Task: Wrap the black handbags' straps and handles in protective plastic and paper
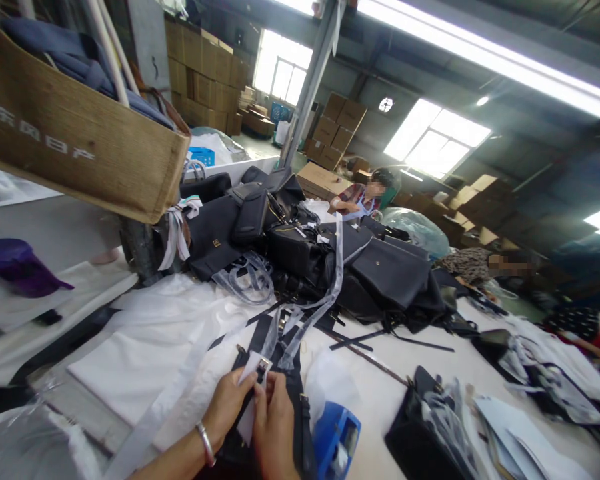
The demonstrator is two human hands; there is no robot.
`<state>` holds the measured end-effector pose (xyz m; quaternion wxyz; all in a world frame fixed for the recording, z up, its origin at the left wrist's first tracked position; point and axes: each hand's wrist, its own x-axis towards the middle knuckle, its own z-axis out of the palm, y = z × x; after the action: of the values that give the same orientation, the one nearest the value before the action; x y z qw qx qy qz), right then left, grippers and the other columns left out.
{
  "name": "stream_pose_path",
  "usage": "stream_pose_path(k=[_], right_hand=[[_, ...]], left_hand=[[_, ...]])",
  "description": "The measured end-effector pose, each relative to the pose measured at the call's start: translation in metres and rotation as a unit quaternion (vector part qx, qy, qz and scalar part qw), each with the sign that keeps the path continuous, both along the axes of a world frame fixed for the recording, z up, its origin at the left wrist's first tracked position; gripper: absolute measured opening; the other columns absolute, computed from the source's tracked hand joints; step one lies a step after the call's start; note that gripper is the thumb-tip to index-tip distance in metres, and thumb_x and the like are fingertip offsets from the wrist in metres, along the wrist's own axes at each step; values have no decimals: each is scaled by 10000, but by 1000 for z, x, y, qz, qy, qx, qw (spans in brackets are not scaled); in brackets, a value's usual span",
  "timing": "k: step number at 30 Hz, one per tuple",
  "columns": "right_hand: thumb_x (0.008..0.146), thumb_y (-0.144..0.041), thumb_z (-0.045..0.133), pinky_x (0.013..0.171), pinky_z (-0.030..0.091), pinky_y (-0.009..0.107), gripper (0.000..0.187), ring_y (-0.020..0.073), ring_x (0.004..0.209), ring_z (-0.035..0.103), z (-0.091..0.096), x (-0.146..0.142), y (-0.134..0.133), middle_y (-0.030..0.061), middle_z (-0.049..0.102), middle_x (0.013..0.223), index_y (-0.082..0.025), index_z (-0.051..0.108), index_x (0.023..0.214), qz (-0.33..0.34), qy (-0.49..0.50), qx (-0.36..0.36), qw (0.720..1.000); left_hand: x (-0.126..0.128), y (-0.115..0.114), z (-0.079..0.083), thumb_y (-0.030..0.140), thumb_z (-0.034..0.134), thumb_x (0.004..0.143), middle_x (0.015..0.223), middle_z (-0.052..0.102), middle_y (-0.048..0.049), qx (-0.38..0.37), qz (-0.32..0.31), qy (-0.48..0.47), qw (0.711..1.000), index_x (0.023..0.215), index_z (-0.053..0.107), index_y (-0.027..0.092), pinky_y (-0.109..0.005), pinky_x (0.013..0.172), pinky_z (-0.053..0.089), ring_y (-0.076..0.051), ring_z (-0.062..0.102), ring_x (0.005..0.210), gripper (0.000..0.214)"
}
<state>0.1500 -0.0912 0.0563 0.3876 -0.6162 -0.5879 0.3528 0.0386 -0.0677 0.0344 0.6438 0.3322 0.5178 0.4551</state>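
Observation:
At the bottom centre a black bag (294, 393) lies before me. My left hand (230, 400), with a bracelet at the wrist, pinches a white wrapping strip (247, 421) just below a metal buckle (263, 364). Close against it, my right hand (275, 420) has its fingers closed on the same strip by the buckle. The fingertips of both hands nearly meet and partly hide the strap under the buckle. Clear plastic-wrapped straps (300, 337) run up from the bag.
Black bags (390, 273) are heaped beyond my hands. A blue tape dispenser (330, 433) stands to the right, near another black bag (420, 433). White sheets (125, 367) lie left; a brown tote (80, 127) hangs upper left. A co-worker (355, 200) sits behind the heap.

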Motion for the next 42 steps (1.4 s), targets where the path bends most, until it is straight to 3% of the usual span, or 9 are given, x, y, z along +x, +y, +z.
stream_pose_path(k=[6, 12, 15, 18, 22, 24, 27, 34, 42], right_hand=[[850, -444, 543, 426, 465, 235, 250, 139, 448, 582, -5, 19, 19, -14, 611, 601, -200, 485, 850, 66, 228, -151, 959], [736, -359, 693, 327, 296, 159, 341, 70, 351, 434, -20, 21, 29, -71, 578, 556, -206, 448, 918, -11, 168, -128, 977], [665, -340, 750, 347, 292, 162, 525, 92, 406, 496, -8, 25, 35, -59, 609, 593, -190, 457, 1074, 33, 203, -174, 963], [628, -340, 762, 385, 317, 171, 381, 110, 459, 549, 5, 31, 41, -15, 646, 619, -167, 538, 884, 100, 236, -229, 939], [595, -307, 761, 443, 389, 204, 304, 106, 444, 521, 3, 33, 45, -47, 599, 539, -186, 498, 690, 67, 245, -208, 945], [601, -303, 750, 461, 410, 219, 299, 109, 446, 510, -6, 31, 44, -63, 567, 523, -195, 480, 670, 45, 232, -192, 952], [636, -317, 735, 471, 398, 213, 296, 107, 468, 500, -14, 31, 40, -68, 543, 531, -202, 465, 672, 29, 185, -165, 968], [804, -465, 578, 440, 348, 172, 302, 96, 522, 486, 10, 49, 31, -44, 563, 646, -198, 564, 946, 136, 181, -185, 956], [722, -255, 539, 315, 199, 146, 166, 48, 321, 263, -13, 36, 21, -99, 435, 426, -175, 603, 853, -60, 270, -221, 935]], left_hand=[[-2, -2, 1, 480, 555, 826, 711, 680, -35, 15, -17, -15, 1000, 950, 659, 112, -235, 543, 450, -166, 597, 600, 403], [-6, 0, 4, 463, 557, 823, 714, 663, -15, 45, -61, -9, 997, 1032, 674, 126, -241, 571, 436, -179, 591, 647, 413], [-12, 2, 8, 456, 559, 825, 754, 684, -23, 54, -102, -3, 993, 1042, 693, 140, -237, 603, 432, -184, 593, 695, 406], [-15, 2, 13, 467, 544, 833, 779, 700, -37, 43, -147, -5, 988, 1086, 681, 141, -244, 608, 439, -190, 603, 700, 435], [-11, -4, 14, 463, 513, 862, 944, 708, -61, 71, -158, -7, 985, 1160, 642, 154, -279, 764, 464, -221, 623, 863, 448], [-7, -7, 9, 458, 537, 852, 977, 702, -67, 86, -138, 0, 987, 1159, 639, 150, -281, 815, 451, -227, 615, 910, 447], [-2, -10, -2, 491, 550, 834, 827, 700, -57, 54, -110, 11, 992, 1128, 649, 123, -261, 678, 448, -204, 611, 750, 481], [-4, -5, -1, 535, 578, 791, 791, 682, -42, 43, -146, -1, 988, 1032, 663, 123, -246, 597, 430, -171, 586, 649, 485], [6, -12, 6, 434, 479, 872, 842, 695, -39, 111, -175, 170, 963, 990, 584, 204, -261, 617, 466, -200, 638, 703, 279]])
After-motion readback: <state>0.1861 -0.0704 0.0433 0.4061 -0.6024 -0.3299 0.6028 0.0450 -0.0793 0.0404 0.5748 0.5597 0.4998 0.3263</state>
